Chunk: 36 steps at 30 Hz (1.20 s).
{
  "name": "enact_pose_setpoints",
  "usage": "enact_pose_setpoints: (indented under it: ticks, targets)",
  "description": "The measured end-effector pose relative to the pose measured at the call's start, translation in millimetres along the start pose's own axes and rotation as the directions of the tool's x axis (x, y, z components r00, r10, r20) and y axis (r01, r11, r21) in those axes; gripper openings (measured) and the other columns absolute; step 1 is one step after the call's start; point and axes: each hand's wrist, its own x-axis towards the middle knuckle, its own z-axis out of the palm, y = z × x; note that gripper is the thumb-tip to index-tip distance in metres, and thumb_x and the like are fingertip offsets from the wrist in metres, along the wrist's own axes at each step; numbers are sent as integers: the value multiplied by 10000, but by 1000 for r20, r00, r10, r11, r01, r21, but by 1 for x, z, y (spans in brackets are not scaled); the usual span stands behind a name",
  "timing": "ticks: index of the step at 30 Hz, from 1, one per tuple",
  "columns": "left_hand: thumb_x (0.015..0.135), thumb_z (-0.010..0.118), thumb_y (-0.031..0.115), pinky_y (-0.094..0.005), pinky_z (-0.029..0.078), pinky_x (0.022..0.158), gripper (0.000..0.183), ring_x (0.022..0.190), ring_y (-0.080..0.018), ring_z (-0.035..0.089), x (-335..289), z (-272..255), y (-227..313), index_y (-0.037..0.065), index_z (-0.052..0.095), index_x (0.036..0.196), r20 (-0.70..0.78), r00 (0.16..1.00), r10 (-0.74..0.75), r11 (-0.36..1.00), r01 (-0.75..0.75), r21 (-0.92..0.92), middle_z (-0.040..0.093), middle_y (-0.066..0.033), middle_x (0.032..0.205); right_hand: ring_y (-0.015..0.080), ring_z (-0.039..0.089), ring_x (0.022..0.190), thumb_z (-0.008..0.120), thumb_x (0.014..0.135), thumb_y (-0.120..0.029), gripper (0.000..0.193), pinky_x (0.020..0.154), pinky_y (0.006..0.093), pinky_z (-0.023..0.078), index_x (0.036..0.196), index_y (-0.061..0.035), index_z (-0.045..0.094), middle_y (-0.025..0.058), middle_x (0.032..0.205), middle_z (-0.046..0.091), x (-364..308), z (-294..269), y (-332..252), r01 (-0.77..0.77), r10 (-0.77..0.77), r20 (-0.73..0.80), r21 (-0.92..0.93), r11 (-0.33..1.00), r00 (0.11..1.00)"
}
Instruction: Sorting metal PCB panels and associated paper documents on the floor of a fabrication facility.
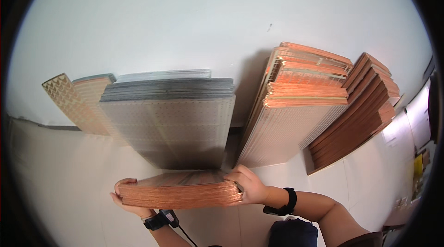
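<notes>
Between both hands I hold a thick stack of thin copper-edged panels (180, 195), its layered orange edge facing me. My left hand (127, 196) wraps round the stack's left end. At its right end, my right hand (249, 185) grips the corner, fingers over the top. Just beyond, a grey stack of perforated panels (169, 117) leans against the wall. To its right stand several bundles of copper-edged panels (305, 96), also leaning. Whether the held stack touches the floor is hidden.
A brown stack of panels (354, 113) leans farther right. Patterned panels (74, 103) lean at the far left. The white wall (185, 20) rises behind them, and pale floor tiles (333, 191) lie below. A black cable (187, 237) hangs from my left wrist device.
</notes>
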Motion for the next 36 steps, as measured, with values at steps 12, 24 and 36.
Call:
enact_pose_setpoints:
  ticks: [12,24,36]
  targets:
    - [952,141,411,-360,359,890,587,923,-241,515,27,18,-19,-24,535,982,23,994,109,994,-110,14,559,-163,936,308,511,879,782,604,-374,617,776,380,436,1030,-20,509,143,962,499,9,-1,-2,-208,206,72,18,978,976]
    - [954,310,201,-388,380,952,471,1206,-319,364,-73,103,-62,-24,206,1355,-31,986,-166,933,167,319,308,-207,1353,328,400,1116,627,780,-206,545,965,422,304,1259,-52,416,163,1213,432,-7,-112,-10,-232,175,-164,-461,856,971]
    - [947,300,168,-414,193,1081,524,1325,-311,141,-97,111,-66,8,62,1386,90,996,-12,887,-32,462,61,-171,1445,311,475,958,598,784,-107,314,859,387,365,1083,-39,534,131,1037,512,4,-227,11,-276,69,-299,-733,622,952]
